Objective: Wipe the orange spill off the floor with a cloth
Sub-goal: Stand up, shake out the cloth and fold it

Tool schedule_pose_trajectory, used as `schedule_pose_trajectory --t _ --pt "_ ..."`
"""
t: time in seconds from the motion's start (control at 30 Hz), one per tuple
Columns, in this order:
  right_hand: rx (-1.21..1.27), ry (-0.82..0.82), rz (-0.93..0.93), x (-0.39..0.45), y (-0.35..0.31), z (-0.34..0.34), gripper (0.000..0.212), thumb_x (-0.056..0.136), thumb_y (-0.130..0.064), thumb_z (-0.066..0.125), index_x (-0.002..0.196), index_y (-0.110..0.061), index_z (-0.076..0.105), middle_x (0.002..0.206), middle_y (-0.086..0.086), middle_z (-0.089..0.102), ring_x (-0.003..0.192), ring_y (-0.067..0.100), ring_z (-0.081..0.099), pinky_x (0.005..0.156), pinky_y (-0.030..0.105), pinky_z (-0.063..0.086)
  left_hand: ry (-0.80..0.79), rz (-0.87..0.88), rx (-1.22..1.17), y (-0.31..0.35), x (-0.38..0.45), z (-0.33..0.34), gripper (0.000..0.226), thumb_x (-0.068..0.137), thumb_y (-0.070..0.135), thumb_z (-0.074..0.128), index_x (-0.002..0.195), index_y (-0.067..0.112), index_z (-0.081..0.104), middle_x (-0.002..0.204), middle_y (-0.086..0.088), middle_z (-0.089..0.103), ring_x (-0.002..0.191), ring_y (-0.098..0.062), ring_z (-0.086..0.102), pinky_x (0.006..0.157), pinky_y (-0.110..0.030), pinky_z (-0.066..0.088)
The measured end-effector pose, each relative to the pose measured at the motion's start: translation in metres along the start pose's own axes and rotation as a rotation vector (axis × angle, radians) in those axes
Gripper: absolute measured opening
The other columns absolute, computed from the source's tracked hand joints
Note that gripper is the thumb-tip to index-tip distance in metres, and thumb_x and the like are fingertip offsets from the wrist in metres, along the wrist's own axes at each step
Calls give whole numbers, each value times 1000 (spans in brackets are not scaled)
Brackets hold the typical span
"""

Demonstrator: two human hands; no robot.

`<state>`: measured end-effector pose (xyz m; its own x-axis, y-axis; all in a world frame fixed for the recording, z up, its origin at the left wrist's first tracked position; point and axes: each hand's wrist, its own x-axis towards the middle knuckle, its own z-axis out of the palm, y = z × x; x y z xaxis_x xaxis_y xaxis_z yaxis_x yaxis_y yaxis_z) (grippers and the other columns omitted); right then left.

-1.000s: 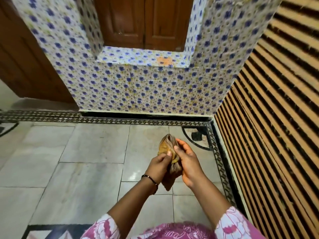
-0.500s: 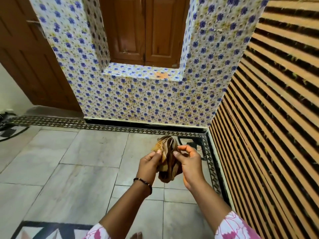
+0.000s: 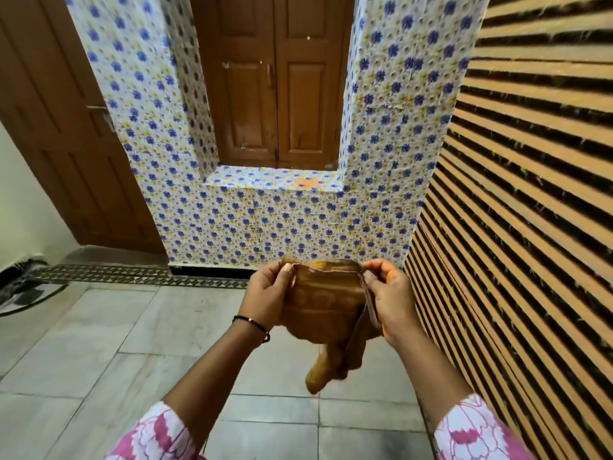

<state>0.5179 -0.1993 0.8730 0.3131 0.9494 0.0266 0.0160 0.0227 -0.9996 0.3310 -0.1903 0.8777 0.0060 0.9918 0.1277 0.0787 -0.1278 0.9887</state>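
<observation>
I hold a brownish-orange cloth (image 3: 323, 300) in the air in front of me, spread between both hands. My left hand (image 3: 265, 295) pinches its upper left edge and my right hand (image 3: 386, 293) pinches its upper right edge. The rest of the cloth hangs down in a loose fold. An orange patch (image 3: 306, 183) shows on the flowered tile ledge (image 3: 252, 177) under the wooden shutters. No orange mark is visible on the grey marble floor (image 3: 132, 343) below my hands.
A blue-flowered tiled wall (image 3: 248, 227) stands straight ahead with brown wooden shutters (image 3: 275, 84) set in it. A brown door (image 3: 66, 144) is at the left. A striped wall (image 3: 530, 210) runs close along my right. A patterned border strip (image 3: 132, 275) edges the floor.
The cloth was bunched between my hands; now my hands have moved apart and up, spreading it open. My view has tilted upward.
</observation>
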Motion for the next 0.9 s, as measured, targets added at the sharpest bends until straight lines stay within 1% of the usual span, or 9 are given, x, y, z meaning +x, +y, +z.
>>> schedule_pose_trajectory --t 0.1,0.17,0.27,0.4,0.5,0.6,0.7,0.8,0.9 --pt "-245 -57 -285 -5 -14 6 14 92 -39 55 102 -30 59 93 -2 59 84 19 60 67 30 52 1 120 102 15 11 -5 24 100 18 45 85 17 63 80 -6 66 75 -16 61 69 -30 52" --pt "-633 -189 -465 -5 -22 8 47 80 -62 57 120 -37 52 105 -9 50 87 7 54 66 24 48 15 217 177 26 16 -10 23 99 18 46 82 20 61 75 -2 62 71 -12 59 64 -28 49" --pt "-1047 -254 -522 -2 -35 18 56 78 -51 66 128 -36 44 115 -10 43 93 12 53 75 31 49 33 348 236 46 23 -21 23 99 17 47 79 23 58 71 6 57 63 1 53 60 -18 44" --pt "-768 -321 -282 7 -45 11 28 81 -27 71 105 -37 60 97 -15 59 89 10 59 78 40 55 57 462 257 65 31 -40 25 98 15 48 79 29 55 70 11 55 63 6 52 60 -12 41" --pt "-626 -329 -193 10 -54 8 20 81 -22 72 85 -40 66 86 -13 67 82 9 64 72 37 59 48 491 276 69 38 -52 31 98 13 48 74 33 53 69 16 53 64 5 51 60 -11 39" --pt "-634 -312 -187 16 -65 8 15 80 -19 73 93 -27 73 87 -7 71 85 11 66 76 35 58 39 456 240 67 43 -61 29 98 14 48 76 31 56 72 12 57 68 1 53 61 -13 42" --pt "-627 -316 -174 20 -72 9 20 84 -12 68 97 -26 73 89 -7 71 88 11 65 77 30 55 34 455 203 67 44 -67 30 98 14 49 75 32 58 71 14 56 68 0 54 61 -14 42" --pt "-652 -309 -172 20 -72 15 19 88 -12 63 85 -29 71 87 -4 71 87 16 66 78 37 57 51 515 281 67 46 -71 35 97 15 51 67 34 52 67 16 51 66 -3 50 61 -17 37" --pt "-604 -298 -192 20 -66 20 7 88 -19 63 87 -23 69 86 2 70 85 22 67 78 47 57 69 519 274 71 50 -75 29 97 18 51 74 34 56 69 15 55 67 -2 52 61 -16 40"
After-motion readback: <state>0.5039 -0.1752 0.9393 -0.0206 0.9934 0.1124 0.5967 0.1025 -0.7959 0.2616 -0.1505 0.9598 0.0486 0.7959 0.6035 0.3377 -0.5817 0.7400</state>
